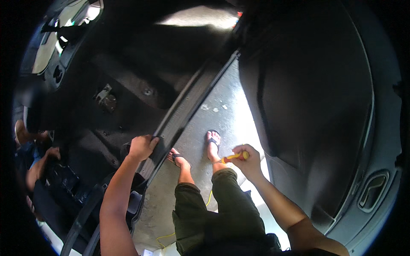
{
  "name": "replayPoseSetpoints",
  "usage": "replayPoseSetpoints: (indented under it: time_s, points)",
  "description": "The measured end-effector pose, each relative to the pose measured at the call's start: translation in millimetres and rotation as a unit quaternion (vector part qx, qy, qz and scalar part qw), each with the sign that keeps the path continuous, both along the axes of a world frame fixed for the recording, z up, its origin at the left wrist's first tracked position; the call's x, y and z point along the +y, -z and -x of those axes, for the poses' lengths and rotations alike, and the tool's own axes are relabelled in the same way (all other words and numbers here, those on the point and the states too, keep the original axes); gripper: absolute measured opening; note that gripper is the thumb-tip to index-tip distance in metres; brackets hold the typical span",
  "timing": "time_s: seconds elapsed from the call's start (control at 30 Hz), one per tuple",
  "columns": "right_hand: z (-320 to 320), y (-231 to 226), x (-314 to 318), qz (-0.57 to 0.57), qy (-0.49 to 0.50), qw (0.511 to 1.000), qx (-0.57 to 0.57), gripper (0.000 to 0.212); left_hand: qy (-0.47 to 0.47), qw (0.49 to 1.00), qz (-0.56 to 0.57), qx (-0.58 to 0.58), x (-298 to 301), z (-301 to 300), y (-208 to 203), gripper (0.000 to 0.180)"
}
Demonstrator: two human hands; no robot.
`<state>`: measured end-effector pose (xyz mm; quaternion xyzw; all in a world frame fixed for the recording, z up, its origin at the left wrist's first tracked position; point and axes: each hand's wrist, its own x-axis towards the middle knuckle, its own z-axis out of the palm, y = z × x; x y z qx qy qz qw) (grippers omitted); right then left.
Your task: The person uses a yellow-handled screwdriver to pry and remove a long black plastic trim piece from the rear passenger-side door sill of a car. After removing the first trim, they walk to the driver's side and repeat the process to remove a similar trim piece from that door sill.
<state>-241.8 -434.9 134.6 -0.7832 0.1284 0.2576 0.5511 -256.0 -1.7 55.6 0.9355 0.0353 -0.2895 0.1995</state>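
Observation:
My left hand (143, 147) is closed over the inner edge of the car's door sill (181, 104), its thumb lying along the dark strip. In my right hand (250, 162) is a screwdriver (232, 158) with a yellow and red handle. The fingers wrap round that handle, and its front end points left, above my right shin. The screwdriver's tip is too small to make out and appears to touch nothing.
An open car door (311, 106) with a pull handle (373, 192) stands on my right. To the left lies the bare dark cabin floor (128, 85) with a metal bracket (106, 97). Another person's hand (53, 152) is at far left. A yellow cord (209, 198) crosses the concrete.

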Motion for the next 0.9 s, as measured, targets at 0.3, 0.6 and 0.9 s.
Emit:
replayPoseSetpoints:
  time_s: [0.3,0.6,0.9]
  points:
    - [-0.2,-23.9,0.7,-0.137,0.052,0.989,-0.011,0.029,-0.276,0.92,0.276,0.028,-48.9,56.4,-56.2,0.05]
    - [-8.5,-30.7,55.8,-0.321,0.025,0.947,0.003,0.017,-0.253,0.936,0.236,-0.057,-106.0,153.2,-115.2,0.048]
    - [11.3,-29.7,58.0,-0.277,-0.073,0.939,0.188,0.061,-0.103,0.978,0.117,-0.137,-115.6,204.9,-167.4,0.042]
